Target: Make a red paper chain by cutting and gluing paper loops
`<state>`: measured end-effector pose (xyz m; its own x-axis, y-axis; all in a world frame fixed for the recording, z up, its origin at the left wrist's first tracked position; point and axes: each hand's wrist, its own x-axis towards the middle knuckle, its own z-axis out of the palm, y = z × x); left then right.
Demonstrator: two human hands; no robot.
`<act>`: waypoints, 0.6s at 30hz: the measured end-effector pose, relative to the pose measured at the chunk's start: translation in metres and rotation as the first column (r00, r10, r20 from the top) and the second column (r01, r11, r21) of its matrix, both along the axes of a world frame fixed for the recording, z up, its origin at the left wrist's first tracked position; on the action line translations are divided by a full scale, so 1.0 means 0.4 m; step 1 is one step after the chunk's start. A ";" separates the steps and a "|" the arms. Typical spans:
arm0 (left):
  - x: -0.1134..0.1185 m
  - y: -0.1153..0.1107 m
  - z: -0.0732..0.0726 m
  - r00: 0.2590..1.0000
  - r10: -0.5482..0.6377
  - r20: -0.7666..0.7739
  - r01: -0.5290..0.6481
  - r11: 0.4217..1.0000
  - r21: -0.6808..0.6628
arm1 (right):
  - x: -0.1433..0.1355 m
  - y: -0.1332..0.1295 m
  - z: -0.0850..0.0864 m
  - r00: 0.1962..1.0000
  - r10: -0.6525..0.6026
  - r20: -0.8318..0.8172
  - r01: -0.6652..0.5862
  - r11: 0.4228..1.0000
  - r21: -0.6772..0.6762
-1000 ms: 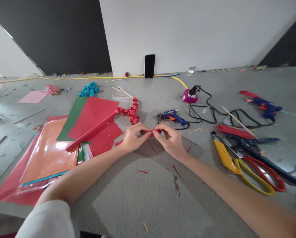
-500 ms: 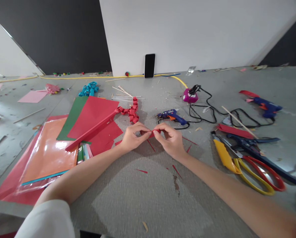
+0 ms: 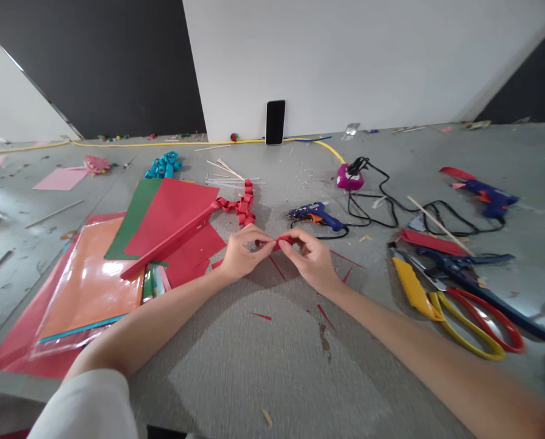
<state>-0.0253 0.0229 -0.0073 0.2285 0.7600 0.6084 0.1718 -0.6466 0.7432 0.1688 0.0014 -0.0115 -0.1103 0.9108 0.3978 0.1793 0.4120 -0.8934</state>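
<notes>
Between my two hands is a small piece of red paper (image 3: 282,240), mostly covered by my fingers. My left hand (image 3: 249,253) pinches its left end between thumb and forefinger. At the other end, my right hand (image 3: 312,256) is closed on it the same way, fingertips almost meeting. Just beyond my left hand lies a red folded-paper chain (image 3: 244,204). A blue glue gun (image 3: 320,214) rests on its side behind my right hand. Thin red paper scraps (image 3: 326,316) are scattered below and beside my hands.
Left are red paper sheets (image 3: 176,210), a green sheet (image 3: 133,222) and a plastic packet of orange paper (image 3: 89,268). Scissors (image 3: 467,332), a box cutter (image 3: 414,286) and a second glue gun (image 3: 489,195) lie right. A phone (image 3: 275,122) leans on the wall; black cords (image 3: 382,183) trail nearby.
The red paper and my fingertips have shifted very slightly left, and a little more of the paper shows between them. The things around look unmoved.
</notes>
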 end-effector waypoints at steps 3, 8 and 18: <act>0.001 0.002 -0.005 1.000 0.011 0.000 -0.011 1.000 0.016 | 0.001 0.003 -0.004 1.000 0.012 -0.023 -0.012 1.000 -0.002; 0.001 0.002 -0.003 1.000 0.021 -0.016 -0.020 0.999 0.034 | 0.003 0.007 -0.010 1.000 0.022 -0.019 -0.021 0.999 0.036; 0.009 -0.018 -0.018 0.969 0.216 -0.123 -0.153 0.909 0.387 | 0.006 0.011 -0.005 0.997 -0.058 -0.056 0.067 0.986 0.155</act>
